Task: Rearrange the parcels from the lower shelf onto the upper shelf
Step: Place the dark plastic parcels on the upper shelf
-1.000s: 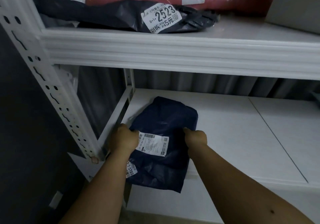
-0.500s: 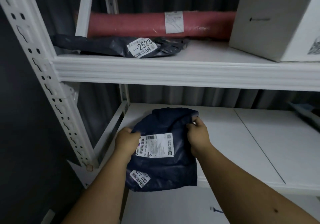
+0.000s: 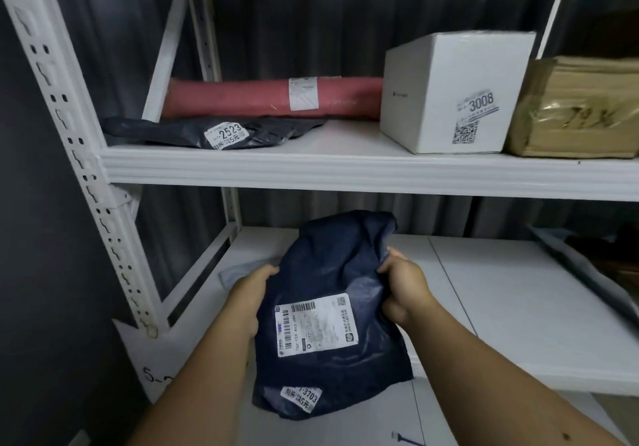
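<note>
Head view showed the soft navy plastic mailer parcel (image 3: pixel 332 311) pinched by both hands, left hand (image 3: pixel 249 302) and right hand (image 3: pixel 403 290) on opposite edges, its long axis upright, below the white upper shelf (image 3: pixel 345 169) directly above.

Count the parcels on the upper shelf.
4: black bag front left, pink roll behind it, white box to the right, brown package at the right edge. More may sit beyond the frame.

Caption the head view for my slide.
Both hands, left and right, grip a dark blue plastic mailer bag before the white metal lower shelf.
</note>
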